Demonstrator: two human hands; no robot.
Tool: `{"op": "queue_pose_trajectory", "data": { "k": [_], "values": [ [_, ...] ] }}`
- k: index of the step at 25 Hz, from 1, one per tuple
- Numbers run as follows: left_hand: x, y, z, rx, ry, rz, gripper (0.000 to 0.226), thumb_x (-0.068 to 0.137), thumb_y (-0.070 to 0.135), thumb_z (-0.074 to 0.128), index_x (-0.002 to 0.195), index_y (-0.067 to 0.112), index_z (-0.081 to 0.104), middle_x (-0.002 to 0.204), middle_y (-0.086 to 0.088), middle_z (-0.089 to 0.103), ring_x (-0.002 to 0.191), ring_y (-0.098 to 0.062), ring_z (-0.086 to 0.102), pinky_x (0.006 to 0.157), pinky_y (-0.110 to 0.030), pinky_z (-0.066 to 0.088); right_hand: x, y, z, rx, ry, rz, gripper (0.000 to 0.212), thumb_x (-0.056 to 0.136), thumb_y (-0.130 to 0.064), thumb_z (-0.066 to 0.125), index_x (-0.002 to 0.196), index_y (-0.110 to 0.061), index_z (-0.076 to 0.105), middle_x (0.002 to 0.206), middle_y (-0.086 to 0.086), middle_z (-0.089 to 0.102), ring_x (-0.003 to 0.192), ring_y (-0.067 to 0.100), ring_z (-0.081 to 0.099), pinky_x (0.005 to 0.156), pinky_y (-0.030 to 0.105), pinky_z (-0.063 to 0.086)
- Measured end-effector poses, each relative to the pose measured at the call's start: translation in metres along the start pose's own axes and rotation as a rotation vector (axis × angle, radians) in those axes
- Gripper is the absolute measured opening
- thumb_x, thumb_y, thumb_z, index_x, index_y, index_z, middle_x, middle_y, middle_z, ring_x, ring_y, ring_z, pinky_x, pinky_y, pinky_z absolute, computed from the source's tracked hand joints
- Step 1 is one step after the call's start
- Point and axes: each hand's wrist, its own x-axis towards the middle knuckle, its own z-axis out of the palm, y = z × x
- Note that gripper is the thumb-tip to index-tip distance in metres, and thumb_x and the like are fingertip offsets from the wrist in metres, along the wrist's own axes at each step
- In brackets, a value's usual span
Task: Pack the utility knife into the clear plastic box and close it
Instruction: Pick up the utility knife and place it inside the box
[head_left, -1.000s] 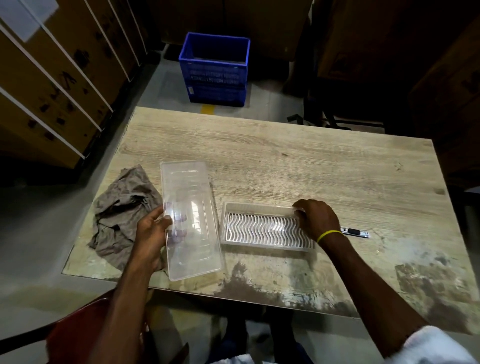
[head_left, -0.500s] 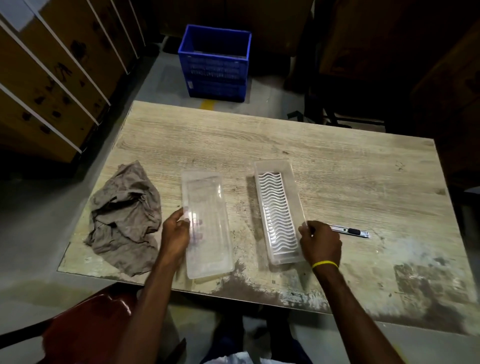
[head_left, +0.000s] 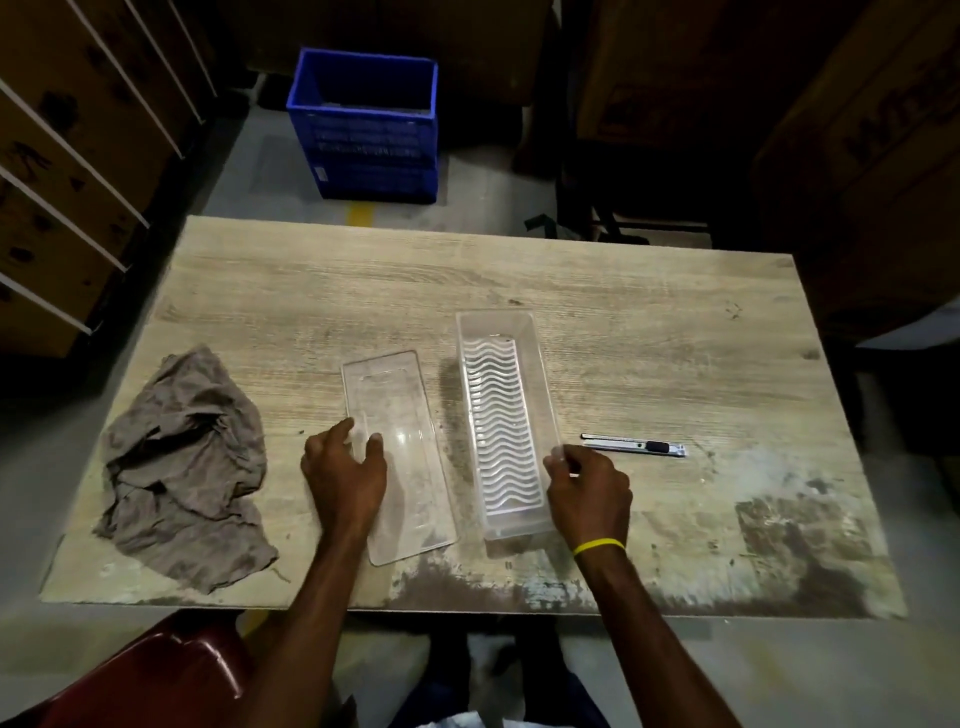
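Note:
The clear plastic box (head_left: 524, 332) stands open on the table, lengthwise, with a white wavy insert in its bottom. Its clear lid (head_left: 410, 467) lies flat just left of it. My left hand (head_left: 345, 478) grips the lid's left edge, thumb on top. My right hand (head_left: 589, 493) pinches the box's right wall near the near corner. The utility knife (head_left: 634, 446), silver with a black slider, lies on the table right of the box, just beyond my right hand, touched by neither hand.
A crumpled grey-brown cloth (head_left: 184, 467) lies at the left of the wooden table (head_left: 649, 322). A blue crate (head_left: 366, 130) stands on the floor behind the table. A red chair (head_left: 156, 675) is at the near left.
My right hand has turned the box from crosswise to lengthwise. My left hand has slid the lid right, beside the box. The knife, once hidden behind my right hand, has not moved.

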Motion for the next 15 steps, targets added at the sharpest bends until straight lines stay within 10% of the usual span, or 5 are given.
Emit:
{"op": "queue_pose_trajectory", "data": {
  "k": [3,5,15],
  "values": [
    [-0.016,0.038,0.015,-0.72,-0.439,-0.249,0.04,0.092,0.047,0.063,0.114,0.014,0.07,0.111,-0.013,0.07,0.099,-0.035,0.067,0.079,-0.04,0.054,-0.007,-0.007,-0.012,0.062,0.005,-0.03,0.018,0.089,-0.035,0.066,0.096,-0.023,0.077,0.094,0.001,0.08,0.09,0.031,0.072,0.077,0.034,0.052],
    [-0.031,0.059,0.027,-1.053,-0.751,-0.479,0.064,0.094,0.061,0.05,0.126,0.009,0.066,0.123,-0.019,0.07,0.111,-0.039,0.066,0.095,-0.049,0.053,-0.011,-0.01,-0.022,0.1,0.008,-0.064,0.017,0.09,-0.036,0.065,0.093,-0.024,0.077,0.09,-0.002,0.08,0.081,0.026,0.074,0.076,0.035,0.055],
    [-0.053,0.09,0.076,-1.338,-1.183,-0.518,0.079,0.092,0.075,0.038,0.121,0.009,0.072,0.113,-0.02,0.075,0.1,-0.037,0.072,0.095,-0.053,0.055,-0.009,0.002,-0.063,0.214,-0.076,-0.1,0.018,0.088,-0.036,0.07,0.093,-0.021,0.077,0.086,-0.005,0.079,0.068,0.01,0.074,0.069,0.031,0.057]
  ]
}}
